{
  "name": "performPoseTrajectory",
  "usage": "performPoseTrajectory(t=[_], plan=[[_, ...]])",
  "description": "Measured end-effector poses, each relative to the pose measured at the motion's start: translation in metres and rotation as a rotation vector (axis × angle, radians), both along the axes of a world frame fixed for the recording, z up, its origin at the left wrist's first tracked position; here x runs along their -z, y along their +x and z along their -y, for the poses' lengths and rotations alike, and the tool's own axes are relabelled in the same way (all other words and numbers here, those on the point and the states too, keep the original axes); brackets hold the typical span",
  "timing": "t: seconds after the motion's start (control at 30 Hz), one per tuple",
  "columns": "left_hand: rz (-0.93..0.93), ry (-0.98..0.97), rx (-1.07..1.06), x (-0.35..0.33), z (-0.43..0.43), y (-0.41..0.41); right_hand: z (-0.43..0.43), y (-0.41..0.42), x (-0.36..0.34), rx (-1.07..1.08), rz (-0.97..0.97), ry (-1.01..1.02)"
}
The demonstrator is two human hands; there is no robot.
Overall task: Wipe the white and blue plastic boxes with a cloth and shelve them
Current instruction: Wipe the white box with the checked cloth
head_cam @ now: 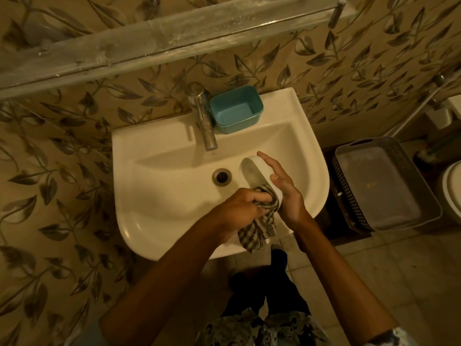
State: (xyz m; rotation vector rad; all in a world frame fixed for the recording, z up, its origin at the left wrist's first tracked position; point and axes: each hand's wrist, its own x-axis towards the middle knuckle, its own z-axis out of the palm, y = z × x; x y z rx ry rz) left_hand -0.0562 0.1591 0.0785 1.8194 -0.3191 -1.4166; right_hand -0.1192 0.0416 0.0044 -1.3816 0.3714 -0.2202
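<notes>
Over the sink (pixel 149 146), my right hand (pixel 287 193) braces the tilted white box (pixel 262 166), fingers flat; my left hand (pixel 239 208) grips the cloth (pixel 257 231) at its near rim. The blue box (pixel 235 111) sits on the back ledge beside the tap (pixel 207 126).

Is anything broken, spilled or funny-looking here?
Nothing is broken or spilled. The blue box sits upright on the sink ledge, and the white box is tipped only because the left hand wipes it with a cloth. The shelf above just looks streaky.
</notes>
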Motion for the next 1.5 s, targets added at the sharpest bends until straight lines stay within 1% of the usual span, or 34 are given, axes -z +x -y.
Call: performPoseTrajectory(t=[0.1, 0.23, 0.3, 0.43, 0.57, 0.63, 0.73, 0.83, 0.9, 1.0, 1.17, 1.23, 1.27, 1.37, 1.43, 1.5], plan=[[-0.221, -0.069, -0.166, -0.001, 0.002, 0.003, 0.002, -0.002, -0.005, 0.010, 0.050, -0.008], [-0.422, -0.158, -0.341, -0.006, 0.007, 0.009, 0.005, -0.001, -0.011, 0.013, 0.085, 0.007], [-0.492, -0.191, -0.408, -0.007, 0.007, 0.015, 0.005, -0.001, -0.014, 0.008, 0.085, 0.023], [-0.507, -0.268, -0.513, -0.012, 0.007, 0.031, 0.001, -0.006, -0.014, -0.003, 0.096, 0.067], [-0.497, -0.295, -0.562, -0.011, 0.007, 0.038, -0.007, -0.008, -0.010, 0.013, 0.057, 0.046], [-0.419, -0.307, -0.541, -0.006, 0.009, 0.030, -0.008, -0.008, -0.009, 0.034, 0.041, 0.036], [-0.229, -0.262, -0.452, 0.009, 0.009, 0.016, -0.005, -0.010, -0.004, 0.034, 0.035, 0.058], [-0.043, -0.142, -0.252, 0.015, 0.005, 0.000, 0.000, -0.013, 0.005, 0.027, 0.023, 0.103], [0.014, -0.089, -0.136, 0.015, 0.000, -0.012, 0.004, -0.014, 0.008, 0.022, 0.002, 0.079], [0.081, -0.071, -0.061, 0.021, -0.005, -0.023, 0.008, -0.012, 0.009, -0.003, -0.019, 0.008], [0.343, -0.052, 0.178, 0.025, -0.007, -0.018, 0.009, -0.009, 0.008, -0.024, -0.016, -0.014], [0.429, -0.089, 0.228, 0.025, -0.008, -0.019, 0.009, -0.005, 0.007, -0.025, -0.021, -0.026], [0.503, -0.084, 0.279, 0.025, -0.010, -0.020, 0.008, -0.004, 0.006, -0.024, -0.025, -0.023], [0.879, 0.105, 0.469, 0.028, -0.014, -0.024, 0.007, -0.001, 0.006, -0.017, -0.044, 0.007], [0.990, 0.147, 0.543, 0.025, -0.017, -0.027, 0.005, -0.001, 0.007, -0.019, -0.068, 0.026], [1.071, 0.131, 0.599, 0.033, -0.022, -0.025, 0.004, -0.001, 0.009, -0.016, -0.097, 0.031]])
